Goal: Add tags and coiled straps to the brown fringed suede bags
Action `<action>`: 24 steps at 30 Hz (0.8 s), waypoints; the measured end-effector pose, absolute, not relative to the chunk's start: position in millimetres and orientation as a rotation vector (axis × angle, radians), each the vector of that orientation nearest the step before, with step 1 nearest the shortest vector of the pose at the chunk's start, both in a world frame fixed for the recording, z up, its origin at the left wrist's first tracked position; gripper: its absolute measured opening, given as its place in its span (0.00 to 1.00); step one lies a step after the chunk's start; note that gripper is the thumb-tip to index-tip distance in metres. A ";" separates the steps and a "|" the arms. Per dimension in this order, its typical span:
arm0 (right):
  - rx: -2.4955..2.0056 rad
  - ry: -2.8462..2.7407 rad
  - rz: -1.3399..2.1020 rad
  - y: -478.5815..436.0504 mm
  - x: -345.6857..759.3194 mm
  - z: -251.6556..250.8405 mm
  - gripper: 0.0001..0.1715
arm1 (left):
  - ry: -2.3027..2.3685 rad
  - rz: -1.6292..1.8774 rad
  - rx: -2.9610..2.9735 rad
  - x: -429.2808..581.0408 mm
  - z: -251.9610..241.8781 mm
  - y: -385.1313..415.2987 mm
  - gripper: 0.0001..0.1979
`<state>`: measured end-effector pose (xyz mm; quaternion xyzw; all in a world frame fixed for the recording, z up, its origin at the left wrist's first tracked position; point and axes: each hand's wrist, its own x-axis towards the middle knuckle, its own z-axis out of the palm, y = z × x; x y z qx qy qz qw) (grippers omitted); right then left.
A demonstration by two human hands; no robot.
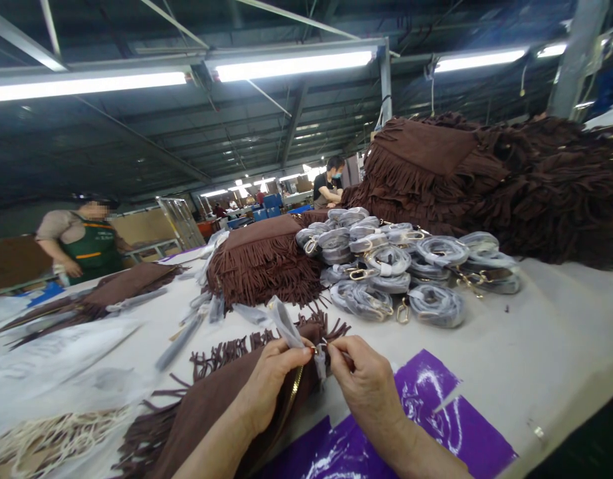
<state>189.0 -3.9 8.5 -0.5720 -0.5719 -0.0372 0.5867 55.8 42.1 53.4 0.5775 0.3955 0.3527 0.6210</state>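
Observation:
A brown fringed bag (221,392) with a gold zipper (296,384) lies in front of me, partly under my left forearm. My left hand (274,372) pinches a strip wrapped in clear plastic (285,322) at the bag's far end, near a small gold fitting. My right hand (359,372) is closed in a pinch just beside it, close to a loose bit of plastic wrap (320,364). What its fingertips hold is too small to make out. Just beyond my hands are coiled straps in plastic (386,266) with gold clips.
Brown fringed bags are stacked at centre (264,259) and in a large pile (486,186) at the right. Purple plastic sheeting (436,412) lies on the white table (546,346). Pale cords (52,439) are at lower left. A person in a green apron (94,246) stands left; another person (328,183) is farther back.

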 end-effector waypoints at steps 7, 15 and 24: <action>-1.330 -1.326 0.267 -12.5 189.2 8.3 0.13 | 0.941 0.754 1.305 40.3 45.1 38.2 0.11; -1.233 -1.220 0.557 -15.3 175.8 13.0 0.14 | 0.981 0.760 1.401 34.7 49.6 32.2 0.10; -1.134 -1.526 -0.408 -19.7 169.5 5.7 0.11 | 0.972 0.823 1.477 35.1 54.2 29.5 0.10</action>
